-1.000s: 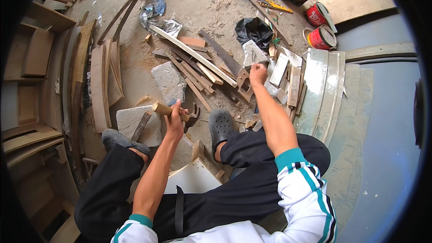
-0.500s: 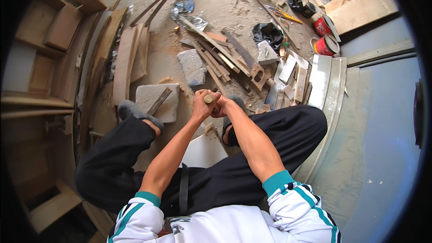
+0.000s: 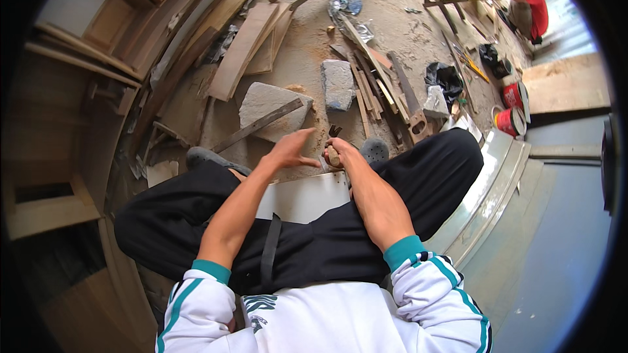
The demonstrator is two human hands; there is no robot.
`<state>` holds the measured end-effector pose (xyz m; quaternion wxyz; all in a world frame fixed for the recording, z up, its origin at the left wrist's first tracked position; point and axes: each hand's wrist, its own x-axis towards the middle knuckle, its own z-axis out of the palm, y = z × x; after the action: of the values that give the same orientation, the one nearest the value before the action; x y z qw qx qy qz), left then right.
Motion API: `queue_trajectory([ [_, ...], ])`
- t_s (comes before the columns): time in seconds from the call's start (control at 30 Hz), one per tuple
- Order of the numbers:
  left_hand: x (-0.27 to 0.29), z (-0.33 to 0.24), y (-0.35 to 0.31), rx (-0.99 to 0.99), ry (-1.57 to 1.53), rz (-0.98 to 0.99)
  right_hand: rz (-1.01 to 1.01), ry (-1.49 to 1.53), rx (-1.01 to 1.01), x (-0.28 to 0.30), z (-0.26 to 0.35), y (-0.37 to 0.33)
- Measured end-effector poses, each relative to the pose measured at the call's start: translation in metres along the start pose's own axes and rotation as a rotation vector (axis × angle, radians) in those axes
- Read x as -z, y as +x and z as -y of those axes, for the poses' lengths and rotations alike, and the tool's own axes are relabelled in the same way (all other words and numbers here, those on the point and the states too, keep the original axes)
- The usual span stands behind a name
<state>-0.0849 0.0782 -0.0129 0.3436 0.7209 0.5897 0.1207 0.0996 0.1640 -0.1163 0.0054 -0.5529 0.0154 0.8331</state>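
Note:
My right hand is closed round the wooden handle of a hammer; the round handle end points up at me and a dark forked claw shows beyond my fingers. Just left of it, my left hand is open, fingers stretched and thumb apart, holding nothing. Both hands are over the far edge of a white board with a wooden edge, which lies between my legs. A small pale piece by the right thumb is too small to make out.
Ahead lie concrete blocks, a wood strip across another block, a handsaw and scrap wood. Wooden cabinet frames stand left. Red cans and glass-like sheets are right. A person in red is far right.
My hands, together on the handle before, have come apart; the left has opened and moved off leftward. The view has turned, and the person in red shows more at the far right.

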Motion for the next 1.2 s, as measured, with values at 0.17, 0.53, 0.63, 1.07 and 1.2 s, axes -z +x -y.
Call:
queue_trajectory([
  [0.17,-0.013,0.099,-0.025,0.478,-0.521,-0.545,-0.048,-0.152,-0.101,0.004,-0.002,0.024],
  [0.53,-0.043,0.21,-0.09,1.151,-1.726,-0.885,-0.11,-0.11,-0.123,0.001,0.005,0.019],
  [0.63,-0.051,0.196,-0.064,1.064,-1.8,-0.796,-0.16,-0.171,-0.055,-0.002,0.007,0.017],
  [1.07,-0.035,0.175,0.028,1.316,-1.65,-0.775,-0.146,-0.477,0.024,-0.006,-0.009,0.021],
  [1.2,-0.036,0.156,0.018,1.317,-1.602,-0.78,-0.165,-0.425,-0.054,-0.003,-0.003,0.019],
])
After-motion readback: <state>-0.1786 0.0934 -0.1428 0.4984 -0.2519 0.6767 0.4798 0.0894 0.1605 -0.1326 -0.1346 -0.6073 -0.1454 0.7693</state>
